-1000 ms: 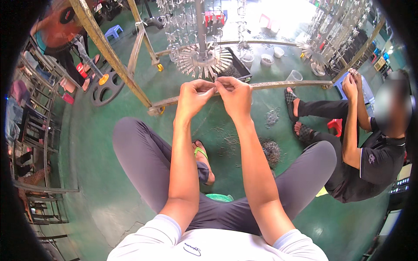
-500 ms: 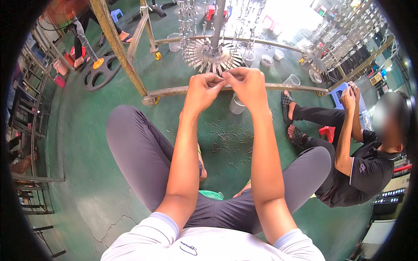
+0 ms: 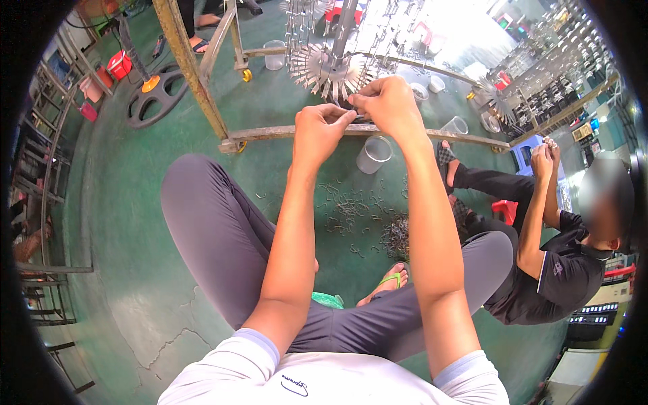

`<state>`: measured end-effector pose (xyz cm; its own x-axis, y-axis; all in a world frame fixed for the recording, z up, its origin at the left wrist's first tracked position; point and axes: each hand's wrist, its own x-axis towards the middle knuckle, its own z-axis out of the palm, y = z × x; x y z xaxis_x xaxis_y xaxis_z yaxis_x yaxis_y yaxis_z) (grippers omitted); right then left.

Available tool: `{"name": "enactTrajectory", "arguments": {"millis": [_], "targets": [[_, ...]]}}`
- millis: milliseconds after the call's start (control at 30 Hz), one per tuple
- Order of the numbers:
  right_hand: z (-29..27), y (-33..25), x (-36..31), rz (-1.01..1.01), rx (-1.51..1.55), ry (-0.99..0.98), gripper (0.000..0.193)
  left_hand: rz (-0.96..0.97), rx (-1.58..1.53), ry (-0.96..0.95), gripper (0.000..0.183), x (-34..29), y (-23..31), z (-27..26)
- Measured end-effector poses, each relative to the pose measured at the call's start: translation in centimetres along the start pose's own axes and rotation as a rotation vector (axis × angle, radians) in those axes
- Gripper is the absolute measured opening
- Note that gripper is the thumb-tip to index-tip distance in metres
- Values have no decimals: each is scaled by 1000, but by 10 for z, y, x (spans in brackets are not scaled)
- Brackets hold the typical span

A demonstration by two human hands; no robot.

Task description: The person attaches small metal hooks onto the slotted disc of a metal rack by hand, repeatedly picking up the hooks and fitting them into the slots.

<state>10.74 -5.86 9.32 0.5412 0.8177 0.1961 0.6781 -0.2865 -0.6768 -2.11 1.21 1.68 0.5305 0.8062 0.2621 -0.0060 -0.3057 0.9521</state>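
Observation:
Both hands are raised in front of me near the lower bar of a rack. My left hand [image 3: 324,126] is closed, thumb and fingertips in a pinch. Just right of it and a little higher, my right hand [image 3: 391,104] also pinches. What sits between the fingertips is too small to make out. Right behind the hands hangs a round metal fixture [image 3: 317,71] with flat blades fanning out, under strands of small metal parts. Below them a clear plastic cup [image 3: 373,155] stands on the floor. Small bent wire pieces [image 3: 351,206] lie scattered nearer me.
A heap of wire pieces [image 3: 397,237] lies beside my right forearm. The rack's rusty bar [image 3: 270,134] crosses ahead on wheels. At right a seated person in black [image 3: 567,270] works with raised hands. A black round stand base [image 3: 158,101] is at far left.
My hands have drawn slightly apart, the right one shifting up and right. The cup, the wire heap and my foot now show more fully as my arms and the view have shifted.

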Motion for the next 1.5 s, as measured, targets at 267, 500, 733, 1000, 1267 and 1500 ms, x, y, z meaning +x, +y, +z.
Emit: {"name": "enactTrajectory", "arguments": {"millis": [267, 500, 733, 1000, 1267, 1500], "targets": [[8, 1, 12, -98, -99, 38, 24, -445, -777, 56, 57, 16, -26, 0], [10, 12, 24, -116, -122, 56, 24, -384, -1033, 85, 37, 24, -39, 8], [14, 20, 23, -205, -142, 74, 23, -386, -1059, 99, 36, 25, -38, 14], [14, 24, 22, -179, -83, 45, 20, -287, -1015, 130, 33, 20, -39, 15], [21, 24, 8, -169, -134, 160, 17, -289, -996, 116, 31, 17, -39, 15], [24, 35, 7, -155, -148, 186, 24, -283, -990, 111, 30, 17, -35, 18]]}}
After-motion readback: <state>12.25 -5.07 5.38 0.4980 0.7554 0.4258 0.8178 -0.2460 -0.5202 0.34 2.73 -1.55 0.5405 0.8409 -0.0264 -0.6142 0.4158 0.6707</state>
